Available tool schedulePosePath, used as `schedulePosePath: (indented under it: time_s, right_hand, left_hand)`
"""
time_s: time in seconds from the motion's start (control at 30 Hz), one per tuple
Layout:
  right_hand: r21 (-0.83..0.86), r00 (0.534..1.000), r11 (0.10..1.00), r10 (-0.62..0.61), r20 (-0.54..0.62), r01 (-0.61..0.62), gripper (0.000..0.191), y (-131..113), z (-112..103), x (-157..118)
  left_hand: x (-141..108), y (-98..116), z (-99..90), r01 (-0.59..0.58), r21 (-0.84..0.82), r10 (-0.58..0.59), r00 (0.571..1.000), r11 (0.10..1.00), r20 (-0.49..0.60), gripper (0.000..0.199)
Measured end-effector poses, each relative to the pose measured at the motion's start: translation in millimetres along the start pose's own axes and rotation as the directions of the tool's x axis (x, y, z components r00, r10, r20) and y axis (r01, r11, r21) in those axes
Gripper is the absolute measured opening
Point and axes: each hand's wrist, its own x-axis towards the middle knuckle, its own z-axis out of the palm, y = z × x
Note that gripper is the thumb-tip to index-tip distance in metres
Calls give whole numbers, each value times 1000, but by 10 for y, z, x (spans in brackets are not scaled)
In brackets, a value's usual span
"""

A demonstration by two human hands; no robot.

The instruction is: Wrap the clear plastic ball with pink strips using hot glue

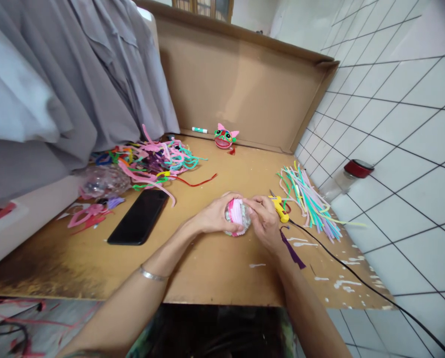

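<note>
Toward the near edge of the surface (222,273), right between the two hands, sits a round, fuzzy piece (237,213), pink bands down its middle and greyish-green texture along its sides. And it's the left hand (215,215) with the firmer claim: it curls around the piece from the left, fingers over the far side, thumb low across the near side, holding it. From the other flank comes the right hand (264,216), fingers drawn narrow, tips right up at the piece's upper right edge! Whether they pinch anything, I cannot tell; it's too small to make out.

Now look at the line of it: barely longer one way than the other, this piece, but its pink bands run near to far, away from the body, so the right hand meets them from the side. Both hands are close, the left with far more contact. Just beyond the right hand, on its outer side, lies a yellow glue gun (281,210), and past that a bundle of pastel fuzzy stems (312,201).
</note>
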Motion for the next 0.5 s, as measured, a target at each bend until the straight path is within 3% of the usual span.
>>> schedulePosePath:
  time_s: [0.5]
  right_hand:
    - [-13, 998, 998, -53, 14, 53, 29, 34, 28, -19]
  left_hand:
    - [-23, 53, -15, 66, -40, -66, 998, 997, 25, 68]
